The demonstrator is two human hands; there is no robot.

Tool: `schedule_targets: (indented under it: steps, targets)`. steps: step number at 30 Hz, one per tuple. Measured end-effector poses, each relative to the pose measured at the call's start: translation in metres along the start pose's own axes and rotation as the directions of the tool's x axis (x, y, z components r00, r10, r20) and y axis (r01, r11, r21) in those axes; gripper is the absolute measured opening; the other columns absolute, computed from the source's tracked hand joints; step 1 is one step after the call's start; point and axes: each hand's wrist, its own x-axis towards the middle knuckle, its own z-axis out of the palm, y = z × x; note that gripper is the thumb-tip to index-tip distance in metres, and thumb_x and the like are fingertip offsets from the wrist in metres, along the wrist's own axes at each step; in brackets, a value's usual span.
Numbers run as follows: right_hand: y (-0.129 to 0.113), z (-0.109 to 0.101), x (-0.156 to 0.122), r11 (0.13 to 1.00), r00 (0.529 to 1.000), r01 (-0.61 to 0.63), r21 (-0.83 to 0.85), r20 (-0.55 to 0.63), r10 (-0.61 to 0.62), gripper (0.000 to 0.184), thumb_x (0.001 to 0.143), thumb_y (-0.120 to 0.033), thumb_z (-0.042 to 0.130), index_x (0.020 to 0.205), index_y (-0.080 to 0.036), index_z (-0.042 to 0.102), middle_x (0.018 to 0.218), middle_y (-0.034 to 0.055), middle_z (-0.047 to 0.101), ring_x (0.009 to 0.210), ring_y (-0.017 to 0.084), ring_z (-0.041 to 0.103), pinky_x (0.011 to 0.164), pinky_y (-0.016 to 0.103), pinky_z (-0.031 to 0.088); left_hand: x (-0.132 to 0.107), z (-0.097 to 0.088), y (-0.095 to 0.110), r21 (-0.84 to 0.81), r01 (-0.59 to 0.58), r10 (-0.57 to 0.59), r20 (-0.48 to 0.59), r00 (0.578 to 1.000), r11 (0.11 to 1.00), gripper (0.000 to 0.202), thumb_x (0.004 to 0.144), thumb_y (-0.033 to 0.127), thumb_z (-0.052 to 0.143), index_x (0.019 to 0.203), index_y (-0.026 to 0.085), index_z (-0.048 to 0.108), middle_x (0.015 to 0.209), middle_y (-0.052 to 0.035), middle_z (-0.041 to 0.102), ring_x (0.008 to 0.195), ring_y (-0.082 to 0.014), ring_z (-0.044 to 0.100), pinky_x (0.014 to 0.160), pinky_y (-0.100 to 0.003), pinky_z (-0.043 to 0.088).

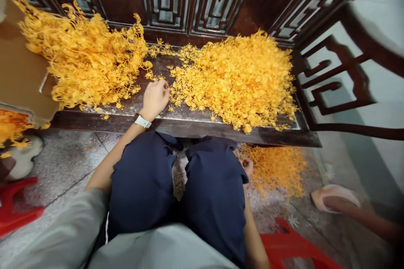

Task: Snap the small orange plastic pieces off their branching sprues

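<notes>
My left hand point(155, 97), with a pale watch band at the wrist, rests over the dark wooden bench between two yellow heaps. Its fingers are curled in, close to the left edge of the right heap point(233, 77) of small yellow plastic-looking flower-shaped pieces. Whatever it may hold is hidden. A second heap point(91, 59), with pieces still joined on thin stems, lies to the left of it. My right hand point(247, 165) hangs low beside my right knee, partly covered by the trouser leg. Its visible fingers are curled, next to an orange-yellow pile point(274, 170) on the floor.
The bench point(186, 125) has a carved back and a carved armrest point(341, 71) at right. A cardboard box point(25, 59) stands at far left. Red stools point(293, 243) show at both lower sides. Another person's foot point(334, 197) is at right.
</notes>
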Motion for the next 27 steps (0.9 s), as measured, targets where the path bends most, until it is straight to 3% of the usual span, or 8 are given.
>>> schedule_targets:
  steps: [2,3,6,9,13,19,24,27]
  targets:
    - [-0.018,0.006,0.02,0.995,0.989,0.095,-0.043,-0.106,-0.099,0.03,0.09,-0.059,0.052,0.089,-0.029,0.05,0.086,0.0064,0.055,0.083,0.03,0.06,0.085,0.056,0.056,-0.01,0.004,-0.011,0.145,0.015,-0.007,-0.06,0.998,0.989,0.031,0.104,0.035,0.054,0.12,0.014,0.071,0.126,-0.0238,0.068,0.119,-0.0416,0.06,0.1,-0.057,0.047]
    - [-0.029,0.01,0.031,0.982,0.981,0.161,-0.098,-0.092,-0.17,0.032,0.089,-0.06,0.056,0.09,-0.028,0.053,0.092,0.0084,0.059,0.092,0.031,0.061,0.095,0.058,0.053,-0.014,0.007,-0.014,0.174,0.029,-0.018,-0.064,0.998,0.984,0.038,0.106,0.039,0.051,0.126,0.013,0.07,0.138,-0.0264,0.062,0.128,-0.045,0.055,0.104,-0.06,0.046]
    - [-0.063,0.028,0.065,0.854,0.927,0.375,-0.361,0.157,-0.34,0.043,0.09,-0.068,0.059,0.092,-0.025,0.059,0.105,0.0141,0.063,0.109,0.036,0.057,0.107,0.065,0.042,-0.022,0.014,-0.017,0.134,0.049,-0.044,-0.047,0.998,0.99,0.056,0.108,0.052,0.043,0.143,0.012,0.061,0.16,-0.0272,0.047,0.147,-0.0459,0.042,0.117,-0.062,0.037]
    - [-0.091,0.053,0.095,0.723,0.873,0.484,-0.493,0.331,-0.359,0.053,0.093,-0.075,0.052,0.094,-0.023,0.056,0.109,0.0167,0.061,0.11,0.038,0.052,0.102,0.064,0.042,-0.023,0.015,-0.013,0.078,-0.036,0.035,0.016,0.999,0.996,0.077,0.103,0.068,0.046,0.155,0.012,0.052,0.174,-0.0262,0.028,0.159,-0.0462,0.026,0.127,-0.062,0.023]
    - [-0.112,0.081,0.131,0.721,0.831,0.538,-0.436,0.421,-0.365,0.047,0.099,-0.068,0.051,0.082,-0.024,0.045,0.095,0.01,0.057,0.097,0.03,0.05,0.097,0.052,0.043,-0.022,0.018,-0.012,0.084,-0.147,0.137,0.115,0.984,0.986,0.089,0.099,0.079,0.045,0.158,0.013,0.051,0.178,-0.0248,0.021,0.161,-0.0492,0.022,0.127,-0.066,0.02]
    - [-0.144,0.134,0.17,0.669,0.771,0.614,-0.419,0.5,-0.394,0.046,0.102,-0.058,0.055,0.074,-0.025,0.04,0.084,0.0068,0.056,0.088,0.026,0.052,0.097,0.045,0.043,-0.018,0.027,-0.019,0.067,-0.143,0.134,0.13,0.983,0.987,0.086,0.101,0.078,0.04,0.157,0.013,0.053,0.174,-0.0264,0.03,0.159,-0.0492,0.027,0.125,-0.067,0.024]
    - [-0.182,0.189,0.171,0.633,0.674,0.695,-0.342,0.617,-0.406,0.039,0.102,-0.052,0.06,0.079,-0.022,0.052,0.088,0.0081,0.061,0.091,0.025,0.056,0.1,0.044,0.045,-0.017,0.025,-0.017,0.086,-0.145,0.133,0.134,0.982,0.986,0.082,0.103,0.072,0.039,0.157,0.012,0.053,0.172,-0.0257,0.036,0.157,-0.0486,0.031,0.125,-0.066,0.025]
    - [-0.204,0.188,0.154,0.598,0.581,0.753,-0.276,0.705,-0.406,0.037,0.1,-0.052,0.064,0.084,-0.02,0.059,0.088,0.0081,0.061,0.089,0.025,0.057,0.095,0.043,0.049,-0.017,0.023,-0.016,0.108,-0.171,0.153,0.158,0.976,0.979,0.08,0.105,0.069,0.039,0.156,0.01,0.054,0.168,-0.027,0.041,0.154,-0.0476,0.038,0.124,-0.063,0.03]
